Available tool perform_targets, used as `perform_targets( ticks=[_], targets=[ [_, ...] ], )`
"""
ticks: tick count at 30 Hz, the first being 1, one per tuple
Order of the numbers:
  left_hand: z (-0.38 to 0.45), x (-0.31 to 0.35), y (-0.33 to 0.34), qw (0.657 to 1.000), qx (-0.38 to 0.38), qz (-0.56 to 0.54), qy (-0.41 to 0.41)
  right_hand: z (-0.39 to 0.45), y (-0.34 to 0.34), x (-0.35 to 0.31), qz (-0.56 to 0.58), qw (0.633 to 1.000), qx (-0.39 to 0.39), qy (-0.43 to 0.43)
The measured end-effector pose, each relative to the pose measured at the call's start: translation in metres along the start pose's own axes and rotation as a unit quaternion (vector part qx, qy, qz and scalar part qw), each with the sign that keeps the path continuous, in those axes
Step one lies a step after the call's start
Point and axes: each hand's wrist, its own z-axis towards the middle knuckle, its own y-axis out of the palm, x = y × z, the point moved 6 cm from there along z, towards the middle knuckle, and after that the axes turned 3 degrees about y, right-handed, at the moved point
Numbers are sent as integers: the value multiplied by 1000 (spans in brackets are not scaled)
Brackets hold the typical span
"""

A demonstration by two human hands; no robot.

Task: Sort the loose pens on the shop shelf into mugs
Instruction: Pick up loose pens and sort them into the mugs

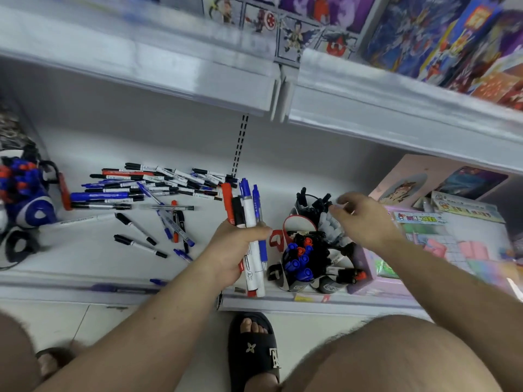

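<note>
Far left of the left hand (pixel 236 250), a blue mug (pixel 27 193) already holds blue and red pens. Between it and that hand lies the loose pile (pixel 158 188), well apart from the fingers, with a few strays (pixel 147 236) nearer.

The left hand is clenched around a bundle (pixel 249 222) of markers, red, black, white and blue, standing upright in the fist. Just right of it stand the mugs (pixel 308 250), crowded with black, blue and red caps.

The right hand (pixel 365 219) hovers over the rear mug, fingers bent and pinched together; it looks to be grasping something pale and thin, but blur makes that uncertain.

The step appears to be feeding markers from the bundle into mugs. It would go best by drawing one marker at a time, matching its colour to the caps already there, and lowering it straight down so the packed pens are not tipped out.
</note>
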Motion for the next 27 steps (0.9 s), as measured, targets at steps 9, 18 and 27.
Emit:
perform_targets(
  ticks=[9, 18, 27],
  targets=[
    [-14, 23, 9, 996, -47, 29, 70, -66, 0, -151, 37, 977, -155, -142],
    [-25, 26, 5, 996, -62, 28, 62, -74, 22, -160, 18, 978, -126, -167],
    [-32, 19, 7, 989, -134, -62, -2, -63, 29, -154, 83, 974, -140, -154]
  ],
)
